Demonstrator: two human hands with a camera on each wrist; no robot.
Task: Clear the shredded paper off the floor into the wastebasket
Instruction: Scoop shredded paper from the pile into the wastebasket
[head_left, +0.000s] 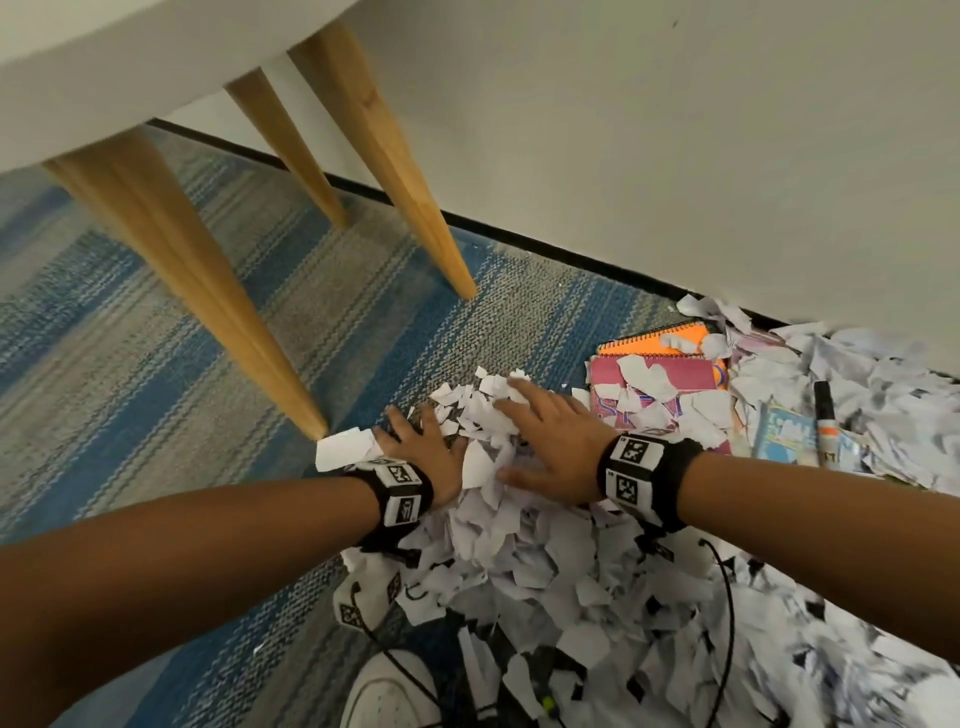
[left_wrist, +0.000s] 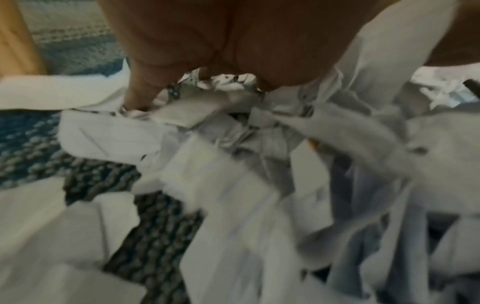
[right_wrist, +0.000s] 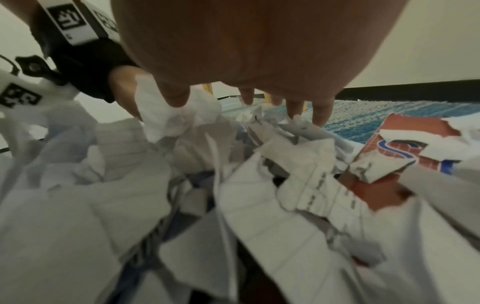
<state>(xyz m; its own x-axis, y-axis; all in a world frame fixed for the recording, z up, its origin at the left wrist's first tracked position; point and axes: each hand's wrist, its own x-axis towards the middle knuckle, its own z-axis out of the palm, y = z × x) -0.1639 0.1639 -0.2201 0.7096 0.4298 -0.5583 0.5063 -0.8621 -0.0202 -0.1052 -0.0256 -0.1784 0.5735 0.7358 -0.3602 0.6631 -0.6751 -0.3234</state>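
On the striped blue and grey carpet (head_left: 218, 312), against the wall's black baseboard (head_left: 545, 244), the shredded paper (head_left: 545, 571) lies in a broad white heap that runs from the nearest wooden table leg (head_left: 208, 301) to the right edge of the head view. Both hands rest on the far end of the heap, close together. The left hand (head_left: 428, 447) lies palm down at the heap's left rim, just right of the foot of that leg, its fingers spread and pushed down among the scraps; the left wrist view shows a fingertip (left_wrist: 137, 96) dug into the paper, though whether the hand grips anything cannot be told. The right hand (head_left: 553, 436) lies flat on top of the pile, fingers straight and spread, tips pointing toward the wall; from the right wrist view its fingertips (right_wrist: 320, 115) touch the scraps without curling round them.

Just right of the right hand, a pink spiral notebook (head_left: 670, 384) lies half buried under scraps, with an orange notebook (head_left: 654, 338) behind it toward the baseboard. Farther right a marker (head_left: 826, 421) lies on the paper beside a small blue booklet (head_left: 784, 436). At the near edge of the carpet a white shoe (head_left: 389, 696) shows, with black cables (head_left: 727, 597) trailing from the wrist bands over the heap.
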